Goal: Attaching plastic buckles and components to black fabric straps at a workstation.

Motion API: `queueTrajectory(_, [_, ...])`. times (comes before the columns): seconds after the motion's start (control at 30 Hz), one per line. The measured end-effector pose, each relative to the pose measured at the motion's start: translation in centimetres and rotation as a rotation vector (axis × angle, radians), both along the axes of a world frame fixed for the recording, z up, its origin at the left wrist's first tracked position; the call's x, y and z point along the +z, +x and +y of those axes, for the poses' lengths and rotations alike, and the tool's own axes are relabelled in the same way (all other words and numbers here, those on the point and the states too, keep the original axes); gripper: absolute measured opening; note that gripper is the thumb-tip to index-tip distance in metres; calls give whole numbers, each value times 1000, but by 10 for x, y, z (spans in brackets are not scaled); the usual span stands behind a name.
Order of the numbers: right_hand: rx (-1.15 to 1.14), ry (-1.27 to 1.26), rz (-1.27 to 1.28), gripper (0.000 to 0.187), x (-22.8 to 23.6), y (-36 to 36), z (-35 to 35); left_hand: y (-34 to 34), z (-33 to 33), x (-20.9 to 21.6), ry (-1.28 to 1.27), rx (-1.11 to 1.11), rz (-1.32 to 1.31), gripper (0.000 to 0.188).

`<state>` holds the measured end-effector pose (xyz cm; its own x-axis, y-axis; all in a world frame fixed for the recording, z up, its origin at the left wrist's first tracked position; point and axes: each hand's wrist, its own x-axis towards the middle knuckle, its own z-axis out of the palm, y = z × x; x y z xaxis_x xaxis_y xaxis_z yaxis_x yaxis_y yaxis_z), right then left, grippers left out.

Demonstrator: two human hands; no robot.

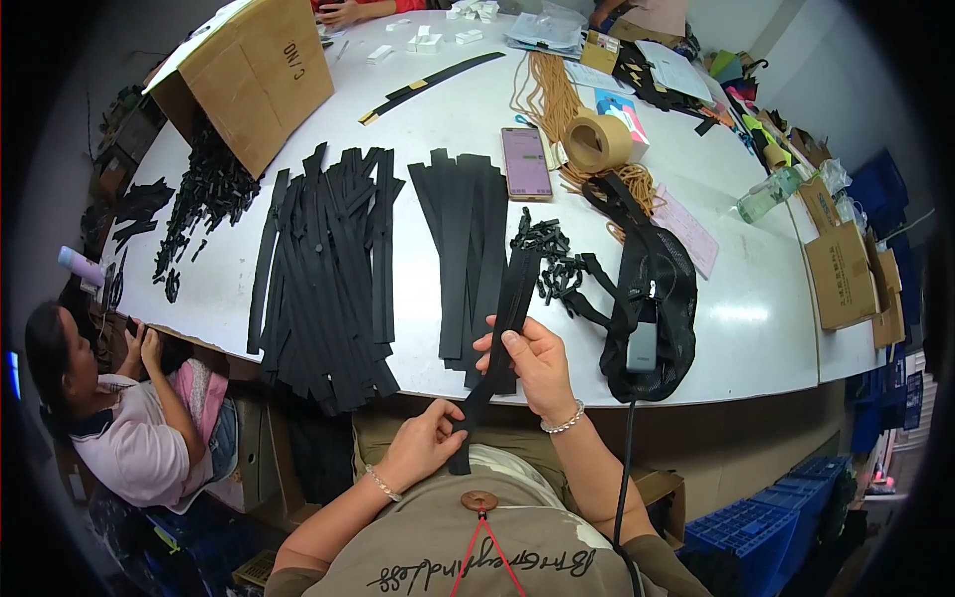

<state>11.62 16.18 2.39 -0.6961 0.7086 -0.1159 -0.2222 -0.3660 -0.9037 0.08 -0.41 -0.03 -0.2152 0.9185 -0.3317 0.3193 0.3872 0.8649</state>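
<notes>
My right hand [537,368] grips a long black zipper strip [516,289] partway along, thumb pressed on top. Close to my body, my left hand [425,441] pinches the same strip near its lower end. The strip runs slantwise over the table's front edge, its far end beside a small heap of black plastic pieces [542,239]. Just left of it lies a stack of similar flat black strips [458,239], partly covered by the held one. A larger loose pile of black strips [323,279] spreads farther left.
A cardboard box [259,80] lies tipped with small black pieces [204,184] spilling out. To the right are a phone [526,164], a tape roll [597,141], a black mesh bag [657,289] with a corded grey device, and a bottle [768,194]. A person [139,408] sits at left.
</notes>
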Motion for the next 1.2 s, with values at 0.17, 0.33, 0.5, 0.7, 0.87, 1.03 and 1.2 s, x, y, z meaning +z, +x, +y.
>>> queueTrajectory(0.17, [0,7,0,27,-1,1,0,-4,-2,-3,-16,-56,-42,15])
queueTrajectory(0.33, [2,9,2,27,-3,2,-1,-14,-4,-2,-40,-143,-36,18])
queueTrajectory(0.5, [57,-5,-13,24,0,3,-5,-29,3,11,-35,-179,0,19])
queueTrajectory(0.7, [372,180,-106,17,-4,8,-27,-28,43,51,348,366,-408,17])
queueTrajectory(0.87, [320,506,-464,16,10,15,-28,-28,58,45,229,305,-457,12])
queueTrajectory(1.03, [26,496,-287,14,17,12,-19,-20,56,41,158,181,-374,14])
queueTrajectory(1.2, [371,792,-431,18,29,15,-4,-23,53,51,133,-127,-248,15])
